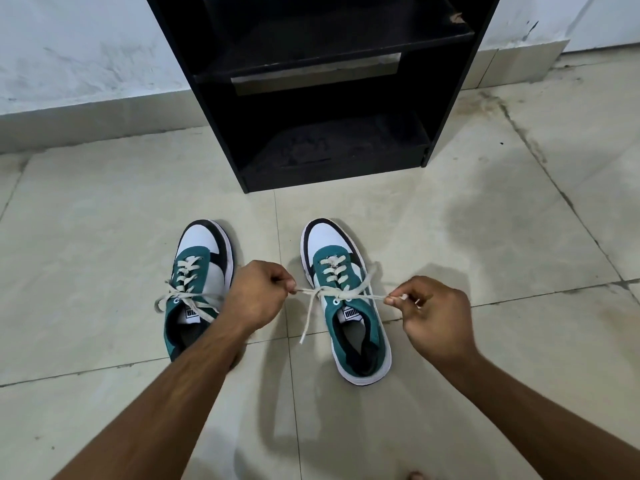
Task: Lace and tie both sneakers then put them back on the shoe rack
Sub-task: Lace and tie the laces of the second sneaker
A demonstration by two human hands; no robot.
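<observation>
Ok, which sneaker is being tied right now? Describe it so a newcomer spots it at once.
Start at the black shoe rack against the wall; two teal and white sneakers stand on the tiled floor before it. It is the right-hand sneaker, whose lace is stretched taut between the left hand and right hand, while the other sneaker is untouched.

Before you, beside the matt, dusty black board shoe rack (322, 98), the sneakers (346, 299) show soft teal cloth, flat woven laces (341, 292), on faintly glossy, stained tiles (485, 237).
</observation>
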